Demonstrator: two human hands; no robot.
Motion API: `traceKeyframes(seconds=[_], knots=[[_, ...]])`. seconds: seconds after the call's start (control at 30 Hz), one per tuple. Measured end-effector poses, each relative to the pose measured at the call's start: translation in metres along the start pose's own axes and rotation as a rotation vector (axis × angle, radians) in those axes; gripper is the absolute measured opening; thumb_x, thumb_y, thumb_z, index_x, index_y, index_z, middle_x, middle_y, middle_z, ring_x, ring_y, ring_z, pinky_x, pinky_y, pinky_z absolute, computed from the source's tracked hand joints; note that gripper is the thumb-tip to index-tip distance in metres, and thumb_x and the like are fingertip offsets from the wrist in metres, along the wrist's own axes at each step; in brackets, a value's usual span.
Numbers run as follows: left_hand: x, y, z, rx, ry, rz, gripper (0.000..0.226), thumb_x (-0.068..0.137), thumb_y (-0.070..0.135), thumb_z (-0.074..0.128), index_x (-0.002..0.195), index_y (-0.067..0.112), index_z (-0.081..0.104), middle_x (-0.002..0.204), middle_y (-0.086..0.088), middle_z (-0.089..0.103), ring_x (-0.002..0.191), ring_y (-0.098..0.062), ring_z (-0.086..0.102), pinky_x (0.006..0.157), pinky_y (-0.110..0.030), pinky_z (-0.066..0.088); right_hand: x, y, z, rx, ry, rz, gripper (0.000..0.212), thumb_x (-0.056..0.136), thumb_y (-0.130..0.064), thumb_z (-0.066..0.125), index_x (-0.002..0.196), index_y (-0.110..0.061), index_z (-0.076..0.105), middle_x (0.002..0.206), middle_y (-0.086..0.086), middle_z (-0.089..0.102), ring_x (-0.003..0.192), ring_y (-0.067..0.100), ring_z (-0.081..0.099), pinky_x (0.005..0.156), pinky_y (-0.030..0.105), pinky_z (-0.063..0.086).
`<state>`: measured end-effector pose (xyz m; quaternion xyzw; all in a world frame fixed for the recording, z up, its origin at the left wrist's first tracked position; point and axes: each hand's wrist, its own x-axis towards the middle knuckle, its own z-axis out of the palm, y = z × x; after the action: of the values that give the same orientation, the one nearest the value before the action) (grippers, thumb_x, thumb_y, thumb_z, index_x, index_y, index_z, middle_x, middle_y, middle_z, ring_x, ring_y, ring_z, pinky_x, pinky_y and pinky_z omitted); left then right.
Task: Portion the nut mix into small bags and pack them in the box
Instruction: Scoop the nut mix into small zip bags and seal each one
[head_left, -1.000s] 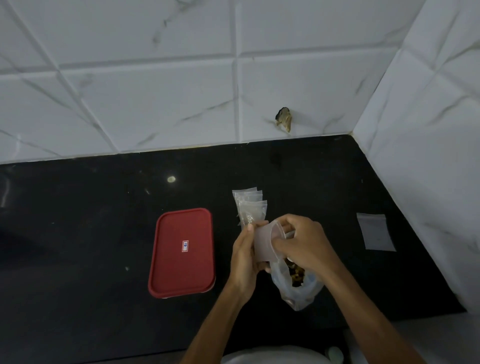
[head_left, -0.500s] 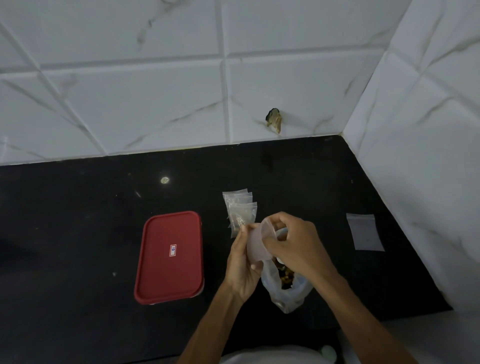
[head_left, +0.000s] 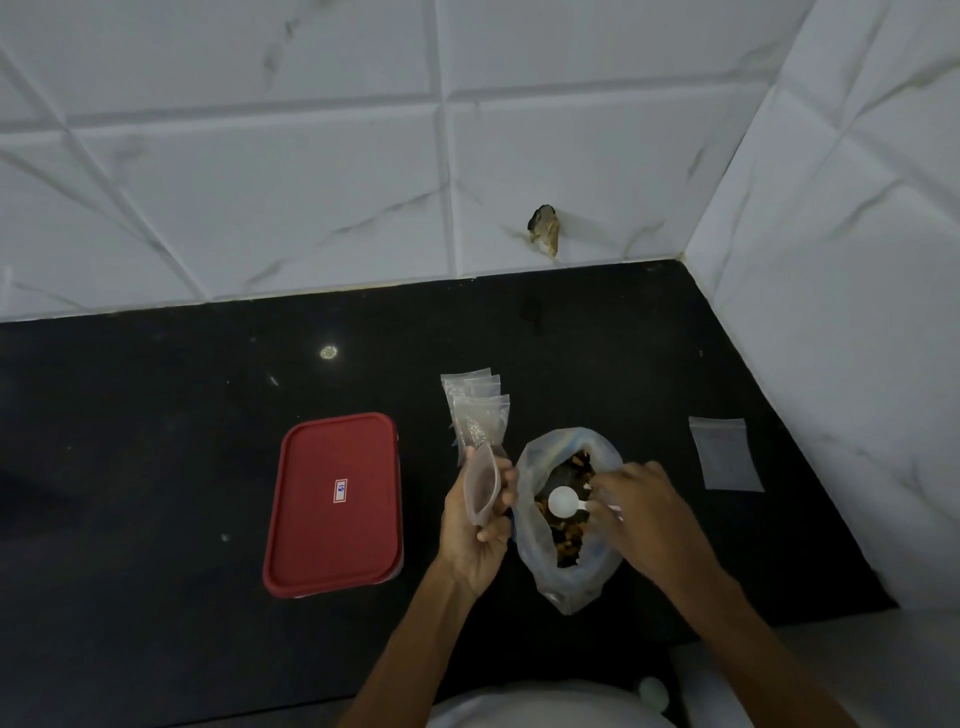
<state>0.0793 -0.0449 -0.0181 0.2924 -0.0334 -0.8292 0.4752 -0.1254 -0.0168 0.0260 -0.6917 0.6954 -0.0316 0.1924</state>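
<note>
Right fingers (head_left: 605, 488) now on scoop (head_left: 563, 502) (pinched)

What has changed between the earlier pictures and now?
The right hand let go of the small bag and moved right, dipping a scoop into the nut bag. The left hand still holds the small bag. Red box, filled bags and spare bag stayed put.

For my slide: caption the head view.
Left hand holds a small bag; right hand holds a white scoop in the nut bag.
</note>
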Motion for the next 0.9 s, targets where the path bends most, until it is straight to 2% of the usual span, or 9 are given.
traceKeyframes(seconds=[0.13,0.3,0.4,0.5,0.67,0.77,0.8,0.9], knots=[[-0.004,-0.002,0.0,0.06,0.031,0.013,0.039,0.109,0.032,0.039,0.104,0.003,0.064,0.083,-0.01,0.06,0.055,-0.009,0.059,0.029,-0.012,0.036,0.004,-0.002,0.014,-0.12,-0.003,-0.004,0.033,0.096,-0.045,0.054,0.123,-0.029,0.061,0.126,-0.006,0.047,0.112,0.01,0.039,0.085,0.021,0.044],[-0.002,-0.009,-0.005,0.088,0.029,-0.004,0.045,0.107,0.036,0.042,0.096,0.007,0.074,0.079,-0.009,0.057,0.054,-0.009,0.056,0.03,-0.012,0.036,0.012,-0.004,0.019,-0.127,-0.023,0.017,0.027,0.095,-0.041,0.058,0.116,-0.025,0.065,0.126,-0.003,0.046,0.111,0.012,0.039,0.085,0.023,0.045],[-0.002,-0.014,-0.007,0.134,-0.009,-0.005,0.041,0.1,0.044,0.055,0.094,0.008,0.074,0.08,-0.007,0.056,0.054,-0.008,0.053,0.031,-0.012,0.036,0.013,-0.004,0.015,-0.135,-0.016,-0.01,0.019,0.094,-0.039,0.058,0.107,-0.027,0.066,0.116,-0.006,0.053,0.105,0.012,0.043,0.085,0.026,0.044],[-0.003,-0.021,-0.01,0.177,-0.027,-0.023,0.046,0.088,0.049,0.068,0.095,0.003,0.069,0.075,-0.009,0.057,0.05,-0.008,0.055,0.031,-0.013,0.035,0.012,-0.005,0.006,-0.212,-0.045,-0.051,0.018,0.097,-0.04,0.053,0.106,-0.03,0.064,0.101,-0.008,0.059,0.096,0.009,0.049,0.085,0.028,0.038],[-0.003,-0.035,-0.01,0.201,0.038,-0.026,0.045,0.096,0.049,0.058,0.098,0.004,0.062,0.075,-0.008,0.056,0.053,-0.01,0.059,0.033,-0.016,0.041,0.013,-0.012,-0.006,-0.503,-0.18,-0.036,0.019,0.095,-0.031,0.058,0.11,-0.021,0.064,0.104,0.001,0.06,0.085,0.013,0.045,0.075,0.029,0.037],[0.0,-0.041,-0.011,0.205,0.139,-0.008,0.044,0.098,0.049,0.054,0.095,0.005,0.064,0.078,-0.006,0.061,0.058,-0.009,0.062,0.04,-0.016,0.046,0.007,-0.013,-0.006,-0.559,-0.148,-0.036,0.016,0.096,-0.017,0.054,0.104,-0.017,0.067,0.106,0.004,0.064,0.099,0.021,0.057,0.083,0.034,0.044],[0.001,-0.043,-0.012,0.204,0.157,0.001,0.045,0.097,0.05,0.055,0.095,0.006,0.065,0.079,-0.006,0.061,0.06,-0.008,0.063,0.041,-0.016,0.047,0.007,-0.014,-0.007,-0.571,-0.185,-0.057,0.016,0.096,-0.016,0.053,0.104,-0.016,0.067,0.108,0.004,0.063,0.104,0.022,0.057,0.087,0.034,0.043],[0.003,-0.047,-0.012,0.204,0.184,0.019,0.046,0.094,0.051,0.056,0.093,0.006,0.066,0.079,-0.006,0.062,0.059,-0.009,0.062,0.041,-0.017,0.046,0.013,-0.018,-0.002,-0.634,-0.433,-0.131,0.023,0.095,-0.02,0.057,0.116,-0.013,0.062,0.118,0.006,0.058,0.115,0.024,0.05,0.094,0.036,0.04]])
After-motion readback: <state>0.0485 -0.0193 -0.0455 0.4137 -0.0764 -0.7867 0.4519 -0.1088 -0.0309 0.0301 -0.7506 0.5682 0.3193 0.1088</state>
